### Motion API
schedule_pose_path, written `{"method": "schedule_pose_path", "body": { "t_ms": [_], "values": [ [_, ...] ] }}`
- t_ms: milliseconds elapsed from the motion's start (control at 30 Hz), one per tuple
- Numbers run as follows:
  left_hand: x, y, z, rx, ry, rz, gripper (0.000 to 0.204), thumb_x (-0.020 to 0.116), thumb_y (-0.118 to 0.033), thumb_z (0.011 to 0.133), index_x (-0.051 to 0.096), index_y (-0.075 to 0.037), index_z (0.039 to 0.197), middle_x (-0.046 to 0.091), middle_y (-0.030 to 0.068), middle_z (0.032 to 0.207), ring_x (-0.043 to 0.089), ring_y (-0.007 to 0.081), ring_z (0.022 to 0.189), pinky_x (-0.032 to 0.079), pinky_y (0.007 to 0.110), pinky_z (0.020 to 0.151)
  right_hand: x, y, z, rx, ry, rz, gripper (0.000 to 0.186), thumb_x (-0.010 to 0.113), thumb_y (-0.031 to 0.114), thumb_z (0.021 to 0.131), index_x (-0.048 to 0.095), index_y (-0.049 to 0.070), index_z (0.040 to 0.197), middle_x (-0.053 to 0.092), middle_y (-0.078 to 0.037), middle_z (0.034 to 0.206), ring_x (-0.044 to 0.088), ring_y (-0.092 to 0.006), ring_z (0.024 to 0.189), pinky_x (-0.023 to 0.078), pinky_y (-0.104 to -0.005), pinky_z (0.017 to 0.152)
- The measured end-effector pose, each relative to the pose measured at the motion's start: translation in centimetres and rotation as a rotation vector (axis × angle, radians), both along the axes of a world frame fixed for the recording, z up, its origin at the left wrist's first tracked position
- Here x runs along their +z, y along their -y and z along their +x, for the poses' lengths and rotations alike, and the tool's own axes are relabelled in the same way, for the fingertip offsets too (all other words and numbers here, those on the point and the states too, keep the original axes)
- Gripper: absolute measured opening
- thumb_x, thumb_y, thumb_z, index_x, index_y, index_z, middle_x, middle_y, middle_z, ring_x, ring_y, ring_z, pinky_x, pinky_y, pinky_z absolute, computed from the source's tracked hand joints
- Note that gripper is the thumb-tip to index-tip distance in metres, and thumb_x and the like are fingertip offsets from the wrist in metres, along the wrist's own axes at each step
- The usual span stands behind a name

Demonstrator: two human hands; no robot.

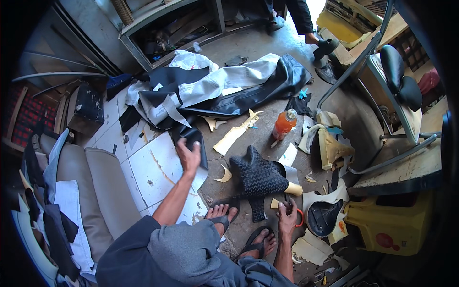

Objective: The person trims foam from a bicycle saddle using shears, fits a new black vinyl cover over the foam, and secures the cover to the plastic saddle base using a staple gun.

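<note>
My left hand (190,155) grips a strip of black leatherette (195,138) and lifts it over the white floor tiles (158,167). My right hand (287,214) is closed on orange-handled scissors (299,217) low to the floor, beside my right foot. Just ahead of that hand lies a black textured saddle cover (258,177) with yellow foam showing at its edge. A small black bicycle saddle (322,216) rests to the right of the scissors. Both my feet wear black sandals (258,241).
A big heap of black and white leatherette (224,86) lies ahead. An orange drink bottle (284,124) stands among yellow foam scraps (234,135). A grey seat cushion (91,191) is at my left, a yellow plastic stool (387,222) and a metal chair frame (373,95) at my right. Another person's hand (311,38) reaches down far ahead.
</note>
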State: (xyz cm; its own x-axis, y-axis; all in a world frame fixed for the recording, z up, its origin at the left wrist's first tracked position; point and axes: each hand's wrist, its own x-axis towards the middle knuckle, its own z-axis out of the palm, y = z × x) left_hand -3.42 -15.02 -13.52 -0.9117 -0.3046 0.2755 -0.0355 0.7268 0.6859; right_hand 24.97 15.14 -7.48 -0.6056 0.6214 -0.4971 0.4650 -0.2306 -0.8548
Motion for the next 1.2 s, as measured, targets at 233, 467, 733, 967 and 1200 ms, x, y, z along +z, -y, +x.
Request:
{"method": "schedule_pose_path", "body": {
  "t_ms": [233, 467, 733, 967, 1200],
  "values": [
    [4.4, 6.2, -7.7, -0.102, 0.078, -0.133, 0.031, 0.069, -0.034, 0.090, 0.069, -0.009, 0.108, 0.070, 0.0217, 0.095, 0.066, 0.0434, 0.089, 0.051, 0.048, 0.081, -1.1, -0.4, 0.4, 0.038, 0.030, 0.042, 0.064, 0.071, 0.029, 0.094, 0.044, 0.003, 0.145, 0.060, -0.017, 0.129, 0.063, -0.0227, 0.109, 0.058, -0.0334, 0.080],
    [23.9, 6.8, -12.6, -0.104, -0.465, -0.165, 0.038, 0.065, -0.041, 0.096, 0.064, -0.003, 0.090, 0.062, 0.0240, 0.079, 0.060, 0.0453, 0.076, 0.048, 0.045, 0.068, -1.2, -1.2, 0.6, -0.021, 0.036, 0.073, 0.063, 0.072, 0.028, 0.093, 0.046, 0.000, 0.143, 0.061, -0.018, 0.129, 0.064, -0.0220, 0.104, 0.054, -0.0319, 0.085],
    [40.7, 17.2, -23.9, 0.040, -0.600, -0.024, 0.044, 0.068, -0.042, 0.094, 0.071, -0.002, 0.113, 0.073, 0.0172, 0.094, 0.067, 0.0284, 0.089, 0.049, 0.039, 0.082, -0.6, -0.2, -1.0, 0.077, -0.021, 0.181, 0.065, 0.073, 0.026, 0.091, 0.045, -0.001, 0.143, 0.053, -0.021, 0.138, 0.061, -0.0273, 0.116, 0.050, -0.0375, 0.097],
    [41.7, 18.9, -27.3, 0.172, -0.528, -0.157, 0.047, 0.067, -0.053, 0.090, 0.073, -0.009, 0.104, 0.072, 0.0131, 0.088, 0.066, 0.0271, 0.083, 0.049, 0.039, 0.076, -0.9, 0.8, -1.9, -0.177, 0.014, -0.298, 0.098, 0.077, 0.031, 0.088, 0.010, 0.012, 0.157, 0.043, -0.021, 0.144, 0.060, -0.0373, 0.116, 0.058, -0.0481, 0.084],
    [40.2, 25.8, -27.3, 0.125, -0.257, -0.387, 0.043, 0.066, -0.053, 0.091, 0.075, -0.013, 0.102, 0.072, 0.0095, 0.083, 0.067, 0.0253, 0.079, 0.050, 0.038, 0.074, -1.7, 0.5, -3.9, -0.198, 0.009, -0.455, 0.063, 0.074, 0.034, 0.091, 0.043, 0.009, 0.138, 0.061, -0.009, 0.113, 0.068, -0.0220, 0.083, 0.059, -0.0332, 0.061]
  ]
}}
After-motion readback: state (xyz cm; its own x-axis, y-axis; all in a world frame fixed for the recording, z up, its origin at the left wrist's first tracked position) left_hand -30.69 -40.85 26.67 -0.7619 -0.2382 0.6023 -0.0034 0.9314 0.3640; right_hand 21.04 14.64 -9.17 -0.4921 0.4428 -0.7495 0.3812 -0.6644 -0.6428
